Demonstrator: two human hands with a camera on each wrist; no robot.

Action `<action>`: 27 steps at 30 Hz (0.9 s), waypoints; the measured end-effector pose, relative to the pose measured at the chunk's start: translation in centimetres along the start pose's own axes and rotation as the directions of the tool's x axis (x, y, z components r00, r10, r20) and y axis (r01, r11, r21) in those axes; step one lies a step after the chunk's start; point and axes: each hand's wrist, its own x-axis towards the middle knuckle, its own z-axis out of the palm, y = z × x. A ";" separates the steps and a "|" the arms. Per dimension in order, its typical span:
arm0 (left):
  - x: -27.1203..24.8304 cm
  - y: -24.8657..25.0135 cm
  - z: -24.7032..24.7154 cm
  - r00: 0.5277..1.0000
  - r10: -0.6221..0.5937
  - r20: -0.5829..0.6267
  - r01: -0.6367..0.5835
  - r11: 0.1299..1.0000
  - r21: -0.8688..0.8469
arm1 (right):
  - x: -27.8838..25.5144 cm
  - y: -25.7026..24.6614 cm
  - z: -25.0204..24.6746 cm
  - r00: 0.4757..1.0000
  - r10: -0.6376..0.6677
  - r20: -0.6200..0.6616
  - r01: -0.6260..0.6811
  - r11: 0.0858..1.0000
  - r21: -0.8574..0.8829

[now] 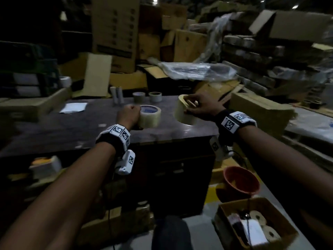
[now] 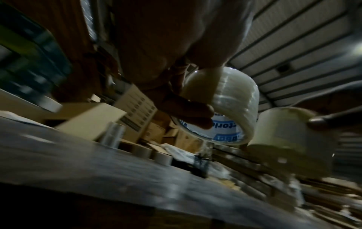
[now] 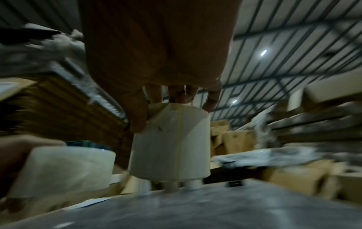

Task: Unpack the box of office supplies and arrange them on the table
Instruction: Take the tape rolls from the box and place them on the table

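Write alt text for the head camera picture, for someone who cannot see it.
Two bare hands hold rolls of tape over a dark table: the left hand grips a clear roll, the right hand a taller cream roll. Two smaller rolls stand behind, and an open box sits on the floor.

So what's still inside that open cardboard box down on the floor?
In the cardboard box I can see pale paper rolls with dark centre holes, a white packet and something dark beside it. Whatever lies underneath is covered, and the picture is too dim to name more.
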 end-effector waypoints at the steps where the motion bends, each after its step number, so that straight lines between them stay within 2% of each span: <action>1: 0.4 -2.0 -2.5 0.998 -0.040 -0.049 0.041 0.999 0.026 | 1.7 -2.4 1.3 0.999 -0.035 0.027 0.035 0.999 0.002; 4: 1.0 -7.9 -9.5 0.967 -0.128 -0.221 0.152 0.984 0.093 | 6.0 -9.5 5.8 0.992 -0.090 0.087 0.088 0.996 0.026; 7: 0.9 -12.5 -15.3 0.913 -0.190 -0.361 0.257 0.956 0.145 | 9.0 -16.1 10.6 0.968 -0.205 0.143 0.193 0.977 0.095; 10: 0.8 -16.2 -19.2 0.857 -0.265 -0.442 0.352 0.928 0.126 | 11.0 -21.7 15.0 0.939 -0.282 0.194 0.275 0.959 0.064; 14: 1.2 -19.9 -22.8 0.838 -0.279 -0.469 0.404 0.895 0.189 | 11.9 -27.0 20.4 0.903 -0.347 0.253 0.350 0.936 0.034; 17: 1.5 -21.8 -23.8 0.854 -0.241 -0.460 0.379 0.894 0.236 | 12.2 -28.7 22.5 0.880 -0.406 0.244 0.427 0.903 -0.037; 22: 2.0 -22.9 -23.1 0.868 -0.150 -0.474 0.305 0.913 0.269 | 12.9 -29.2 22.7 0.883 -0.429 0.192 0.446 0.893 -0.055; 27: 2.2 -21.8 -22.3 0.862 -0.233 -0.451 0.380 0.885 0.269 | 12.2 -28.8 22.4 0.876 -0.443 0.189 0.463 0.883 -0.081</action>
